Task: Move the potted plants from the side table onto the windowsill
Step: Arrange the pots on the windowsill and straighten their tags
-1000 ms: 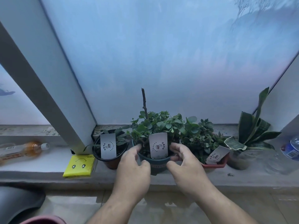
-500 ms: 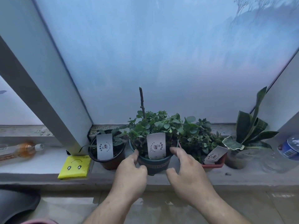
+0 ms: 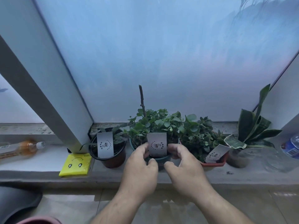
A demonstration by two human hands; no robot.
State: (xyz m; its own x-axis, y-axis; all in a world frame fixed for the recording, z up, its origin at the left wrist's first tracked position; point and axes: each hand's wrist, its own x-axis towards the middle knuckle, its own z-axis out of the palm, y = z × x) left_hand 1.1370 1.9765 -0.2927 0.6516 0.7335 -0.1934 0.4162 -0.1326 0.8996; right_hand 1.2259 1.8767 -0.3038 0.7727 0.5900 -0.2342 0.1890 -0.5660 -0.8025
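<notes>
Already four pots stand on the sill [image 3: 178, 177]. Our left hand [image 3: 140, 168] and right hand [image 3: 186, 168] clasp the teal pot [image 3: 159, 160]; we cannot see any remaining.

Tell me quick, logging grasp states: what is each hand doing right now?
Left hand: closed around the left side of the dark green pot.
Right hand: closed around the same pot's right side.

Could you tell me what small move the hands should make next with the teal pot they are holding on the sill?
Probably let go and draw back. The teal pot already appears to sit on the windowsill, between the black pot and the red pot, with the left hand and right hand wrapped around it. Release gently, since neighbouring leaves crowd it.
</notes>
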